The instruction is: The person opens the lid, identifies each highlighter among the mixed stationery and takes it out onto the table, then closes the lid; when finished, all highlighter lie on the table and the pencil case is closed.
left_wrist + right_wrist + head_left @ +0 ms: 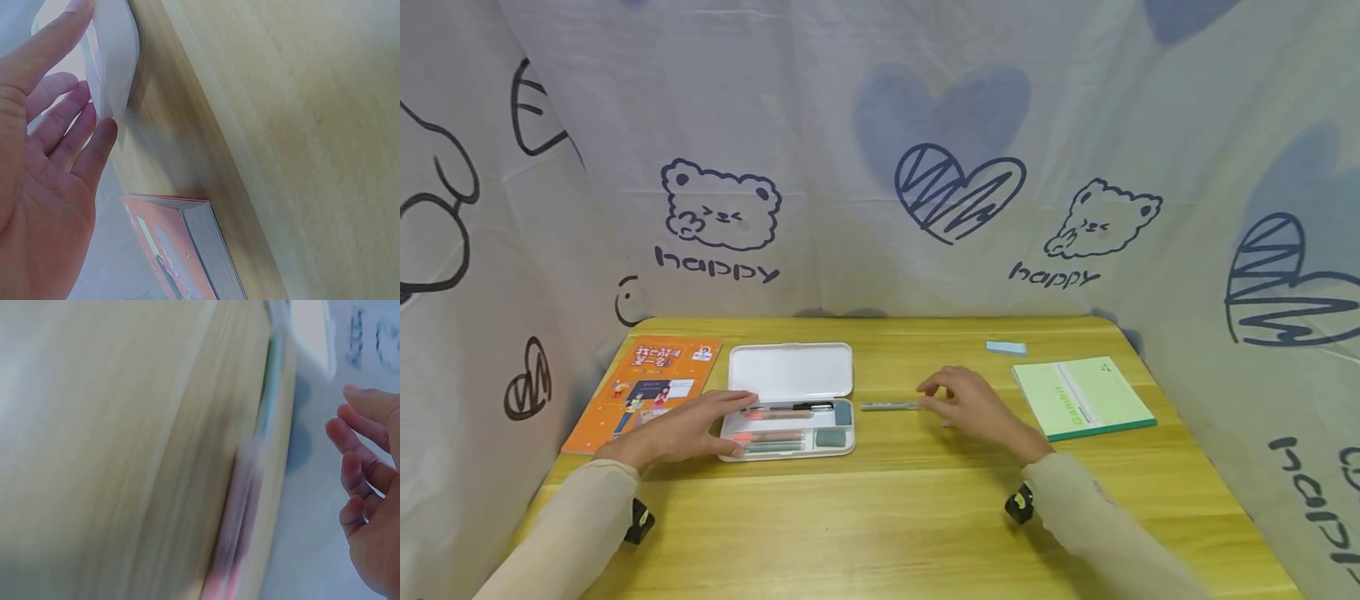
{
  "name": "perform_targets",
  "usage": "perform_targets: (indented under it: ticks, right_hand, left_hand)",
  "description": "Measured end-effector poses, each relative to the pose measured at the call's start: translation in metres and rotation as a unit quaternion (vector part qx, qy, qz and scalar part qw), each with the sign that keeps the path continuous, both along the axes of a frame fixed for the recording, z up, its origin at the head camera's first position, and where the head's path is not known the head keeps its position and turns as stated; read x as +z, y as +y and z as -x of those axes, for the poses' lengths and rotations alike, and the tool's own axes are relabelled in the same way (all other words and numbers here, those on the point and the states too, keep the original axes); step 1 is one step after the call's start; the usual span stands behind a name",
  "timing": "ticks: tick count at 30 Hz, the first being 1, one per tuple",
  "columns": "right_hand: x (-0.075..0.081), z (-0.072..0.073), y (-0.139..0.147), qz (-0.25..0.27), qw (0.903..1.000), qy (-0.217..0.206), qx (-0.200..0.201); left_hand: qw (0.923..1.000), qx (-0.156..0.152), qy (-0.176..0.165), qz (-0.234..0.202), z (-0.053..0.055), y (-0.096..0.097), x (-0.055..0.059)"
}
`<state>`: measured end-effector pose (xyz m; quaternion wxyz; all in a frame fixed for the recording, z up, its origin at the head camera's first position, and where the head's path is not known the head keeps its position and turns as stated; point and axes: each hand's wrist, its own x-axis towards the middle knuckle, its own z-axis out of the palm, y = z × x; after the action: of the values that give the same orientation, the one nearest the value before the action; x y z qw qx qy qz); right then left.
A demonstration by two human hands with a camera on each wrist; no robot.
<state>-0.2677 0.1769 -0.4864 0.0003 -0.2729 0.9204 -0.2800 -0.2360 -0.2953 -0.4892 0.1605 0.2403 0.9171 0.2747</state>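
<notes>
My left hand [688, 427] grips the left end of a white pencil case [792, 372], thumb at its near corner and fingers along the far side. The lid stands open. Inside lie a black pen [814, 406], pinkish pens [767, 436], a green pen [772, 447] and two grey-green blocks [830, 437]. My right hand [976, 410] hovers at the right end of another green pen [887, 406] on the table, fingers loosely bent. Nothing shows between those fingers in the right wrist view, where blurred pinkish pens [234, 519] lie beyond the hand.
An orange book [651, 387] lies left of the case, partly behind my left hand. To the right is a light green notebook [1084, 398], with a small pale blue strip [1005, 347] behind it. A printed cloth [850, 275] hangs around the wooden table [850, 525].
</notes>
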Motion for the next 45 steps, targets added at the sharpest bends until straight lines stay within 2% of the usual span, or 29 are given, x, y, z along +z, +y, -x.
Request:
perform_targets:
  ticks: [4, 7, 10, 13, 20, 26, 31, 34, 40, 45]
  right_hand:
    - [0.001, -0.004, -0.053, 0.009, 0.9992, -0.018, 0.034]
    - [-0.001, -0.012, -0.090, 0.007, 0.9967, -0.031, 0.075]
    - [-0.005, -0.019, -0.120, -0.002, 0.9933, -0.031, 0.112]
    - [-0.011, -0.024, -0.141, -0.026, 0.9915, -0.015, 0.127]
    - [-0.014, -0.028, -0.163, -0.100, 0.9880, 0.035, 0.112]
    - [-0.011, -0.032, -0.176, -0.149, 0.9746, 0.109, 0.128]
    - [-0.012, -0.038, -0.185, -0.173, 0.9682, 0.149, 0.101]
    - [-0.009, -0.043, -0.191, -0.179, 0.9701, 0.146, 0.075]
    - [0.000, -0.055, -0.204, -0.195, 0.9749, 0.100, 0.035]
    - [-0.003, -0.054, -0.203, -0.132, 0.9892, 0.060, 0.021]
  left_hand:
    - [1.0000, 0.004, -0.003, 0.003, 0.000, 0.001, -0.001]
    - [0.9999, 0.007, -0.006, 0.006, 0.000, 0.001, 0.000]
    - [0.9999, 0.006, -0.007, 0.005, 0.000, 0.001, 0.001]
    - [0.9999, 0.007, -0.008, 0.003, 0.000, 0.002, 0.002]
    - [0.9999, 0.005, -0.007, 0.004, 0.000, 0.002, 0.002]
    - [0.9999, 0.008, -0.004, 0.007, -0.001, 0.002, 0.003]
    - [1.0000, 0.005, -0.001, 0.006, -0.001, 0.002, 0.003]
    - [1.0000, 0.003, -0.002, 0.006, -0.001, 0.001, 0.004]
    - [1.0000, 0.003, -0.006, 0.000, 0.000, 0.002, 0.004]
    - [1.0000, 0.004, -0.004, 0.002, 0.000, 0.002, 0.003]
